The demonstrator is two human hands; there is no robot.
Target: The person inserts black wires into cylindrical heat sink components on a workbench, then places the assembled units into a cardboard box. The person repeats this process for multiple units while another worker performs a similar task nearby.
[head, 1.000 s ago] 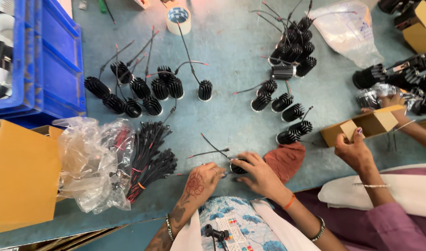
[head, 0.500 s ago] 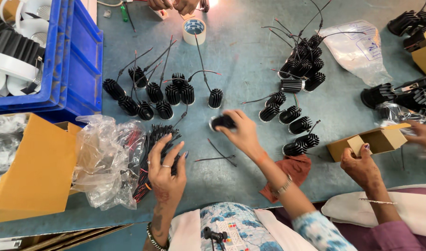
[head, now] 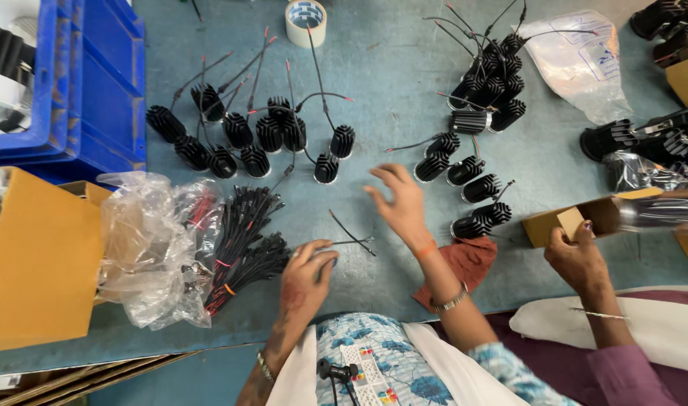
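At lower centre of the frame, the left hand (head: 308, 272) pinches a thin black wire lead (head: 351, 234) lying on the blue-grey table (head: 389, 98), beside the bundle of black cables (head: 242, 244). The right hand (head: 401, 201) hovers above it, fingers spread and empty, near the black finned metal heat sinks (head: 475, 203).

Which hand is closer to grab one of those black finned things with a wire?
Probably the right hand: open, empty, hovering beside the finned heat sinks. The left hand is pinching loose wires nearer the body.
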